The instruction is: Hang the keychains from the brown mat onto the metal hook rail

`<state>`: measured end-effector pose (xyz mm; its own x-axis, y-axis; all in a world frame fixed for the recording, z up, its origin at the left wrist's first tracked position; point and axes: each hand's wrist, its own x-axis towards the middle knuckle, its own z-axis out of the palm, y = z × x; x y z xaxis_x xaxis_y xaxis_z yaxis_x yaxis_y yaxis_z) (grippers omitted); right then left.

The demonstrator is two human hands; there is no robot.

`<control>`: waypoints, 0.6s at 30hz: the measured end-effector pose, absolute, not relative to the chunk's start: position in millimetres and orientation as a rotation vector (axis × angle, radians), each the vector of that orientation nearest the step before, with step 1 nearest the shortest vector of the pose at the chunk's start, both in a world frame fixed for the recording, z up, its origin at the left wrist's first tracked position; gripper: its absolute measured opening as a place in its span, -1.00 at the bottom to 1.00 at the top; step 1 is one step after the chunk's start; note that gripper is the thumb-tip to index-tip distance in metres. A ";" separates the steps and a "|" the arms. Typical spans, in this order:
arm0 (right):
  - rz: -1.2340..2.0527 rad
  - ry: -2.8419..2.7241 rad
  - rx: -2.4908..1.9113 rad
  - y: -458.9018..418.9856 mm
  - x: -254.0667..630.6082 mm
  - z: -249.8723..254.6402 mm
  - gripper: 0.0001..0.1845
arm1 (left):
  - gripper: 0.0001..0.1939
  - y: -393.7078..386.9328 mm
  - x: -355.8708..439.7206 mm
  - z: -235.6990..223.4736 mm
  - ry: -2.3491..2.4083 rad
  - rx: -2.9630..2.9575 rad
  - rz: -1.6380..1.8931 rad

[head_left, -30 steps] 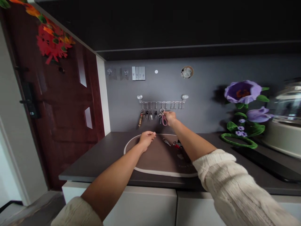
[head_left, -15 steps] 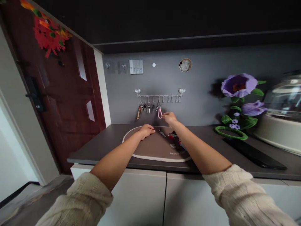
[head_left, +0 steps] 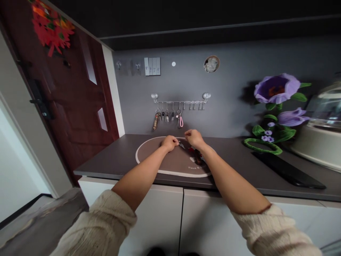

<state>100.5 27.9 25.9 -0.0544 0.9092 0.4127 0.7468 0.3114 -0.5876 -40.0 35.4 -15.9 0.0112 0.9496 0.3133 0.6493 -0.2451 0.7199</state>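
My left hand (head_left: 169, 143) is low over the brown mat (head_left: 170, 165), thumb and forefinger pinched at the ring end of a silver key (head_left: 182, 145). The key's blade points down and right on the mat. Just to the right, my right hand (head_left: 195, 138) hovers above the mat with its fingers curled together and nothing visible in them. Under the right wrist lie more keys with red and dark parts (head_left: 197, 156), partly hidden by the forearm. A pink strap (head_left: 181, 121) with keys hangs from the hook rail (head_left: 181, 102), apart from both hands.
Several other key sets (head_left: 167, 116) hang along the left half of the rail; hooks to the right are bare. At right stand purple fabric flowers (head_left: 277, 89), a long black object (head_left: 289, 170) and a pale appliance (head_left: 314, 140). A dark cabinet (head_left: 186, 21) overhangs the counter.
My right hand has come away from the pink strap, which now hangs freely, and has lowered toward the mat. My left hand has moved right to the silver key. The view has tilted down slightly.
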 end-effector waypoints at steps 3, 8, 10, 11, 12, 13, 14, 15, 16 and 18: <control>0.263 -1.839 -1.443 29.0 100.9 24.5 -0.78 | -0.94 37.1 -41.5 -16.4 1.584 1.953 1.159; 0.343 -1.806 -1.329 33.2 98.8 17.4 -0.81 | -0.95 35.5 -40.6 -12.5 1.480 1.889 1.292; 0.338 -1.833 -1.329 34.5 97.8 15.5 -0.81 | -0.93 34.5 -40.0 -10.6 1.446 1.847 1.329; 0.323 -1.852 -1.337 35.0 97.4 15.0 -0.82 | -0.92 34.4 -39.7 -9.9 1.425 1.827 1.343; 0.302 -1.875 -1.344 35.3 97.1 14.7 -0.82 | -0.92 34.6 -39.4 -9.5 1.397 1.806 1.355; 0.277 -1.899 -1.352 35.5 96.8 14.6 -0.83 | -0.91 35.0 -39.1 -9.2 1.363 1.779 1.370; 0.253 -1.921 -1.357 35.4 96.6 14.6 -0.83 | -0.90 35.5 -38.8 -9.1 1.326 1.746 1.386; 0.234 -1.938 -1.359 35.3 96.4 14.6 -0.84 | -0.90 35.9 -38.5 -9.0 1.291 1.706 1.405; 0.222 -1.950 -1.358 35.0 96.3 14.7 -0.84 | -0.90 36.2 -38.3 -8.7 1.260 1.663 1.421; 0.223 -1.952 -1.353 34.2 95.9 15.0 -0.85 | -0.91 36.1 -38.0 -7.7 1.214 1.577 1.446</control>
<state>95.9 34.2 15.0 -0.1719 0.8659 0.4698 0.7376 0.4292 -0.5213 -38.0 36.1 -7.7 -0.0466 0.9325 0.3582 0.1915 -0.3436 0.9194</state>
